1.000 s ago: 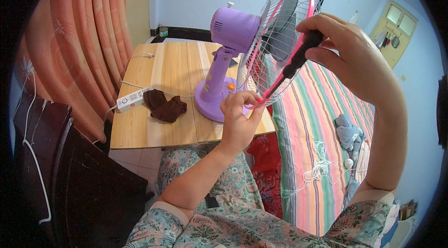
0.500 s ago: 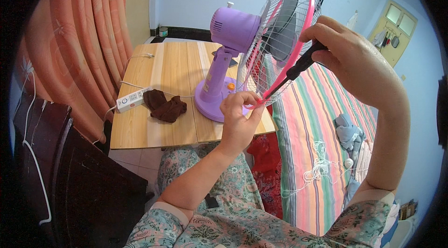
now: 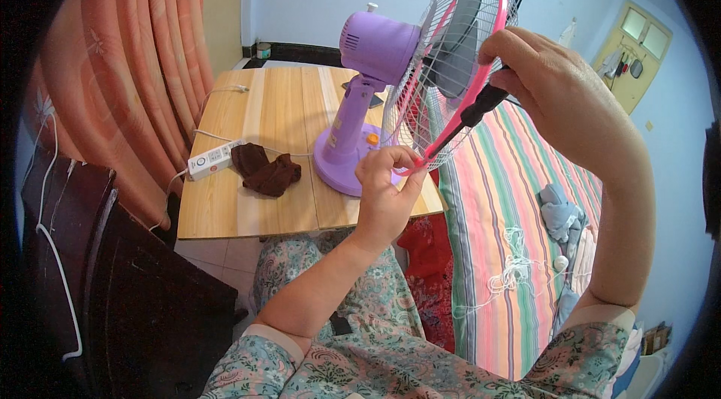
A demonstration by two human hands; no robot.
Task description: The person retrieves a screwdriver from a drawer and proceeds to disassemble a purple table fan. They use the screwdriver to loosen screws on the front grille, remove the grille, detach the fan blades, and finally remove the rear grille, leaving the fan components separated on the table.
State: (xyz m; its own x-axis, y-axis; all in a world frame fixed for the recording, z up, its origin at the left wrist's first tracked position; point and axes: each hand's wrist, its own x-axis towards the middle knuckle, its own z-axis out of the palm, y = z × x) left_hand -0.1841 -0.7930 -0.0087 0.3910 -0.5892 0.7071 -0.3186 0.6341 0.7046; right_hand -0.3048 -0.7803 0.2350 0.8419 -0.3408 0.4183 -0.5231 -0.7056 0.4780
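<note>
A purple table fan [image 3: 379, 46] stands on a wooden table, its wire cage tilted and edged by a pink rim [image 3: 492, 53]. Grey blades [image 3: 458, 46] show through the wires. My right hand [image 3: 544, 76] is closed round the black handle of a screwdriver [image 3: 481, 106], fingers against the upper rim. The shaft slants down to the bottom of the pink rim, its tip close to my left fingers. My left hand [image 3: 387, 185] pinches the bottom of the rim between thumb and fingers. Whatever the tip meets there is too small to make out.
On the wooden table [image 3: 248, 219] lie a brown cloth [image 3: 266, 171] and a white power strip [image 3: 214, 160]. A striped bed [image 3: 488, 249] at the right carries a tangled white cord [image 3: 514, 267] and bluish clothing [image 3: 559, 211]. Dark furniture [image 3: 150, 294] stands at the left beside an orange curtain [image 3: 128, 61].
My right hand has shifted slightly to the left and turned a little on the screwdriver handle. The left hand keeps its place on the rim.
</note>
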